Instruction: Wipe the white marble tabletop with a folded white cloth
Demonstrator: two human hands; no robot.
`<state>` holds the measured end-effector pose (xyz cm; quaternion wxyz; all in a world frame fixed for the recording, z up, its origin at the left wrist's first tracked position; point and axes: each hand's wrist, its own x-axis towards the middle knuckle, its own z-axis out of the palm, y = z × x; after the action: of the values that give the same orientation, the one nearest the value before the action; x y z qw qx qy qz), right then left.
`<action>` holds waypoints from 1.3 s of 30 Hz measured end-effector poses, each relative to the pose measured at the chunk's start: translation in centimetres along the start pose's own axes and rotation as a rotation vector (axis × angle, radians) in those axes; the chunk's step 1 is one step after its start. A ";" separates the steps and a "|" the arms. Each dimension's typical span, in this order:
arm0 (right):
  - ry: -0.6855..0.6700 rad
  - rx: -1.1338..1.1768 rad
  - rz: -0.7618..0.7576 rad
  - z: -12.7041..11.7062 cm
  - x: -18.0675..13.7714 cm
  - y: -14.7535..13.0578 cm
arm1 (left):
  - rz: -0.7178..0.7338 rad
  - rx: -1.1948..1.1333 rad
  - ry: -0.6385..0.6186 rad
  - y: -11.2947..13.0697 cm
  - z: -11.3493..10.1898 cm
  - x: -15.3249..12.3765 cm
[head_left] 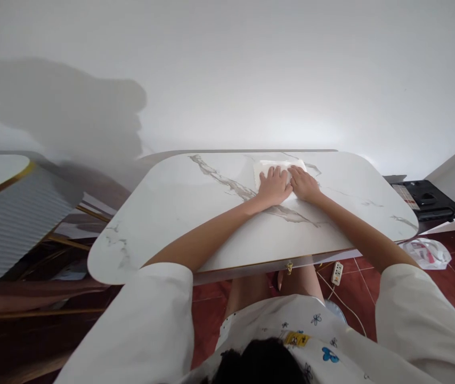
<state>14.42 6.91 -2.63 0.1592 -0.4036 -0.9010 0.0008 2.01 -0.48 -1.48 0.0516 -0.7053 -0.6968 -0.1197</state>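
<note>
A thin white sheet, perhaps tissue or paper [265, 166], lies flat on the white marble-patterned table [163, 213], towards its back edge. My left hand [273, 186] rests on the sheet, palm down with its fingers spread. Close beside it, my right hand [304, 184] also presses on the sheet, its fingers stretched out towards the left. The thumbs of the two hands almost meet. Part of the sheet is hidden under the hands.
A white wall [227, 74] stands behind the table. A ribbed cabinet [15, 224] is at left, a black case [431, 197] at right. On the red tiled floor [365, 277] lie a power strip [336, 273] with a cord and a clear plastic bag [427, 253].
</note>
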 end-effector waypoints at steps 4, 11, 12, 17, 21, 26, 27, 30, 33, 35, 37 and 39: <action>0.020 0.022 -0.057 0.9 3.0 0.9 | -0.014 0.003 0.013 -1.4 0.3 2.2; 0.005 0.030 -0.047 1.7 7.1 1.6 | -0.075 -0.010 0.023 -3.1 0.6 5.6; 0.002 0.034 -0.050 1.8 7.6 1.7 | -0.080 -0.010 0.024 -3.3 0.8 6.1; -0.004 0.035 -0.055 2.0 9.8 2.6 | -0.097 -0.014 0.015 -4.2 1.6 8.5; -0.015 0.058 -0.023 1.9 10.7 3.6 | -0.095 -0.024 0.018 -4.3 2.1 10.2; 0.009 0.104 0.007 1.9 10.8 5.2 | -0.053 -0.038 0.035 -3.6 2.4 11.6; 0.019 0.107 0.011 2.0 10.8 5.5 | -0.043 -0.037 0.037 -3.5 2.5 11.7; 0.040 0.091 0.033 2.3 10.3 6.3 | -0.020 -0.035 0.040 -2.8 2.6 12.0; 0.055 0.059 0.060 2.3 9.4 6.7 | 0.009 -0.042 0.045 -2.2 2.8 11.8; 0.055 0.047 0.072 2.0 8.6 6.7 | 0.026 -0.050 0.041 -1.7 2.8 11.3; 0.044 0.044 0.082 1.8 7.7 6.6 | 0.033 -0.059 0.035 -1.2 2.7 10.7; 0.039 0.046 0.089 1.6 6.8 6.4 | 0.036 -0.067 0.033 -0.7 2.6 9.9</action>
<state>14.40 16.41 -2.99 0.1859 -0.4396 -0.8785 0.0205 1.54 9.77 -1.66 0.0415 -0.7171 -0.6786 -0.1536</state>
